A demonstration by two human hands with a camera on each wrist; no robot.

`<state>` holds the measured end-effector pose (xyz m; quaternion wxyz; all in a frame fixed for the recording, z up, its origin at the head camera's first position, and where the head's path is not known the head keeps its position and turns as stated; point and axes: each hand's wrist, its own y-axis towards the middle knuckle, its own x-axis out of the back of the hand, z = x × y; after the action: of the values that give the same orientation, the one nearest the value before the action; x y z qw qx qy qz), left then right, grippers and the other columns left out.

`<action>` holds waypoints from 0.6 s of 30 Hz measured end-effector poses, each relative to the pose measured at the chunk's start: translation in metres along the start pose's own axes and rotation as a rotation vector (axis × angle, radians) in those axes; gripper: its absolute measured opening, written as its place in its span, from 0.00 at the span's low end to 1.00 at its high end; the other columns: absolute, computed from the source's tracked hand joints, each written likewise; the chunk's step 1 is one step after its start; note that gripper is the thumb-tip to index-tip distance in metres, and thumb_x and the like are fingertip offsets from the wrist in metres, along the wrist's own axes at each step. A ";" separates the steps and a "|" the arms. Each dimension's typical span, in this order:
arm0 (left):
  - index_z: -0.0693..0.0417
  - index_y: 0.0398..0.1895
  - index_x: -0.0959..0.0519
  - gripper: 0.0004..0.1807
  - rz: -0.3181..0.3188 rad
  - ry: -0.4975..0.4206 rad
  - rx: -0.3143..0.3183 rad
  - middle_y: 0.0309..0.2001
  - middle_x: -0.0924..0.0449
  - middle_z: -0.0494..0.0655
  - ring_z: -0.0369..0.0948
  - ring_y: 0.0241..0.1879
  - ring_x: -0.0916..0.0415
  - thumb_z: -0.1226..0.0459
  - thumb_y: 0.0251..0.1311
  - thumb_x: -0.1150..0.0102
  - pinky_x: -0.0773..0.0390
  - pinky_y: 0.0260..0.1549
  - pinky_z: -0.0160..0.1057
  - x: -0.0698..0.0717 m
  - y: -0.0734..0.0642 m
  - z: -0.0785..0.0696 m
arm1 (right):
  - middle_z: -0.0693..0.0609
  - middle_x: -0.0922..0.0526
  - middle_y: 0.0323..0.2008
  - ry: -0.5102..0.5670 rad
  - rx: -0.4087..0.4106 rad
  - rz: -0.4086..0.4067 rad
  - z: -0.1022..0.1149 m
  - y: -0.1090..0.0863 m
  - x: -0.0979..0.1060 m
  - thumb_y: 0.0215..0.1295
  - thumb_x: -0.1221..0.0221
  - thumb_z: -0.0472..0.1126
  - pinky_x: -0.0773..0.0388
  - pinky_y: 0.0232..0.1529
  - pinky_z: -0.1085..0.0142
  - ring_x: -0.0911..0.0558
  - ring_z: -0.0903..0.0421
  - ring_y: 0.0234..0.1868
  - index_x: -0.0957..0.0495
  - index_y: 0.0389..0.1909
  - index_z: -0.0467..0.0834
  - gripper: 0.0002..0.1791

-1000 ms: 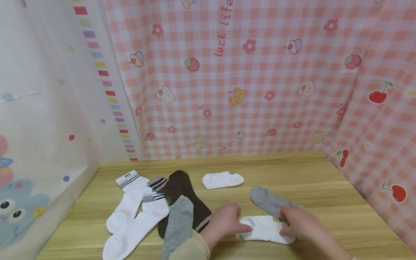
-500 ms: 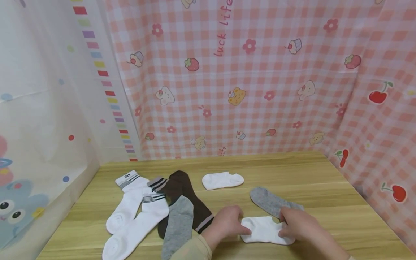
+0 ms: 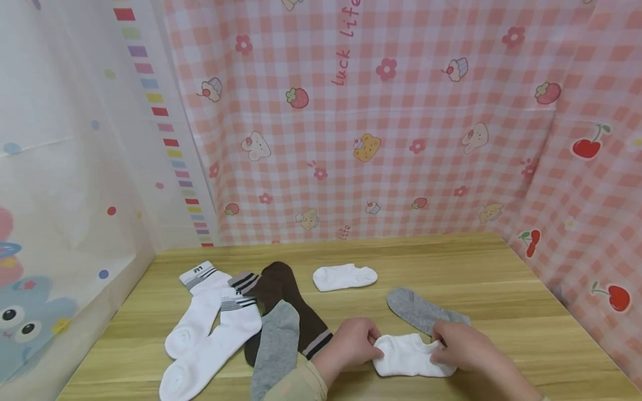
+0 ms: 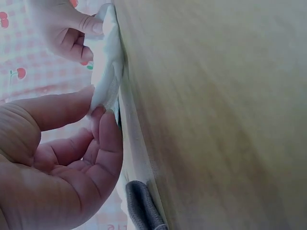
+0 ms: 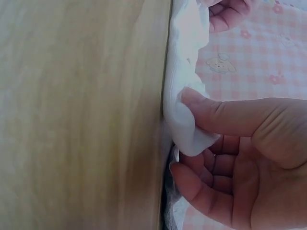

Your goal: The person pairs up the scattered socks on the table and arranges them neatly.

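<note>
A short white ankle sock [image 3: 407, 356] lies lengthwise between my two hands near the front of the table. My left hand [image 3: 355, 342] pinches its left end between thumb and fingers, as the left wrist view also shows at the sock's edge [image 4: 108, 72]. At the other end my right hand [image 3: 461, 345] grips the sock, its thumb on top and fingers curled beneath in the right wrist view. A grey ankle sock [image 3: 421, 312] lies just behind, partly covered by the right hand. Further back rests a similar white ankle sock [image 3: 345, 277].
Left of my left hand, a grey sock [image 3: 276, 345] lies over brown socks [image 3: 296, 306] with striped cuffs. Two white crew socks [image 3: 210, 345] with black stripes lie at the far left. Printed curtains [image 3: 371, 111] surround the wooden table [image 3: 521, 323] at the back and sides.
Both hands keep their hold on the white ankle sock, which has shifted very slightly. The other socks stay where they were; the head view has tilted a little.
</note>
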<state>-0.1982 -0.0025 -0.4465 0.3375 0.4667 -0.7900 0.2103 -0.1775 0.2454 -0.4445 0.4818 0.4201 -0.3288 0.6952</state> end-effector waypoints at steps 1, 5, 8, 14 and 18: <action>0.57 0.25 0.20 0.10 -0.005 -0.005 -0.005 0.20 0.30 0.35 0.31 0.23 0.35 0.70 0.44 0.25 0.31 0.29 0.29 0.000 0.000 0.000 | 0.60 0.29 0.23 0.003 0.022 -0.006 -0.001 0.000 0.001 0.47 0.27 0.41 0.33 0.27 0.65 0.32 0.61 0.26 0.27 0.26 0.48 0.16; 0.58 0.27 0.19 0.08 -0.019 -0.059 0.003 0.22 0.28 0.36 0.30 0.25 0.34 0.71 0.47 0.27 0.29 0.31 0.30 0.001 -0.001 -0.001 | 0.61 0.31 0.22 0.004 0.055 -0.017 -0.003 0.000 0.004 0.52 0.28 0.42 0.35 0.26 0.66 0.34 0.64 0.25 0.27 0.25 0.49 0.14; 0.57 0.28 0.19 0.07 -0.042 -0.102 0.017 0.23 0.27 0.36 0.30 0.26 0.32 0.71 0.49 0.29 0.29 0.32 0.31 0.003 -0.002 -0.001 | 0.61 0.31 0.22 0.021 0.044 -0.016 -0.003 0.001 0.005 0.54 0.29 0.42 0.36 0.26 0.66 0.34 0.63 0.25 0.27 0.26 0.49 0.13; 0.57 0.29 0.19 0.06 -0.093 -0.179 0.022 0.24 0.26 0.37 0.31 0.27 0.32 0.72 0.51 0.30 0.29 0.31 0.32 0.008 -0.003 0.001 | 0.62 0.32 0.21 0.044 0.102 -0.065 -0.003 0.003 0.006 0.54 0.30 0.40 0.37 0.26 0.67 0.35 0.65 0.24 0.26 0.26 0.49 0.11; 0.57 0.30 0.19 0.05 -0.127 -0.212 0.026 0.25 0.27 0.37 0.33 0.27 0.32 0.72 0.54 0.31 0.29 0.31 0.33 0.012 -0.004 0.003 | 0.62 0.33 0.21 0.070 0.138 -0.090 -0.003 0.005 0.008 0.55 0.31 0.39 0.36 0.26 0.68 0.35 0.66 0.24 0.25 0.28 0.49 0.10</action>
<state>-0.1991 -0.0134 -0.4399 0.2586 0.5396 -0.7875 0.1479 -0.1839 0.2495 -0.4390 0.4936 0.4420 -0.2440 0.7082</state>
